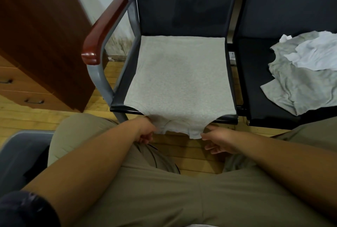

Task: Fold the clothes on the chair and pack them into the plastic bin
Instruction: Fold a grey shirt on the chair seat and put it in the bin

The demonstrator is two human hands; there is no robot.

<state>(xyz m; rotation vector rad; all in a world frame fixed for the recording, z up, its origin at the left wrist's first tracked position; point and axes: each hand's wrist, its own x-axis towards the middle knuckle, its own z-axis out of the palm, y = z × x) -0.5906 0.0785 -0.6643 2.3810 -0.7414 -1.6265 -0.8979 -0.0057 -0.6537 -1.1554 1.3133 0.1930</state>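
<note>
No readable text

No letters, numbers or labels are legible on the grey shirt [178,81], the chair [182,8], the crumpled clothes [300,84] or the wooden cabinet [36,35].

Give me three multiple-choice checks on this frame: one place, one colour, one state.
1. Where does the crumpled pile of grey and white clothes lie? A) on the right-hand dark seat B) on the floor C) on the person's lap
2. What colour is the flat-spread fabric T-shirt on the left chair seat? A) white B) light grey C) blue
3. What is the left hand doing? A) lying open B) gripping the T-shirt C) holding the armrest
Answers: A, the pile sits on the neighbouring seat; B, its fabric is light grey; B, the hand curls round fabric beside the collar.
</note>
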